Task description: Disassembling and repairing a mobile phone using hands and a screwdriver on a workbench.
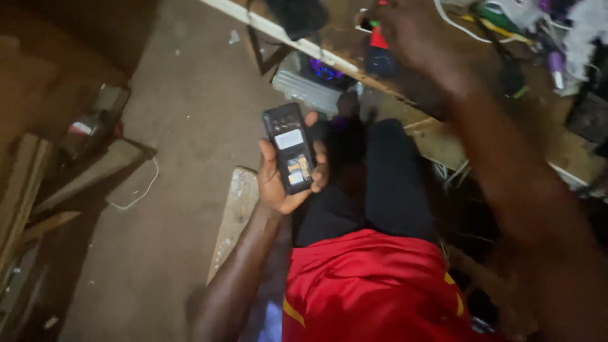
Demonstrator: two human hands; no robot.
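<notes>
My left hand (278,183) holds a small black phone (289,147) with its back cover off, above my lap. The open back faces up and shows a white label and card slots. My right arm stretches up across the view to the workbench (443,136). My right hand (405,28) is blurred over the bench top, near a red-tipped dark object (379,47). Whether it grips anything is hidden by blur.
The bench top holds tangled cables, tools and small parts (538,31). A grey box with a purple light (320,76) sits under the bench. Wooden boards (25,190) and a white wire (142,190) lie on the concrete floor at left. I wear a red shirt and dark trousers.
</notes>
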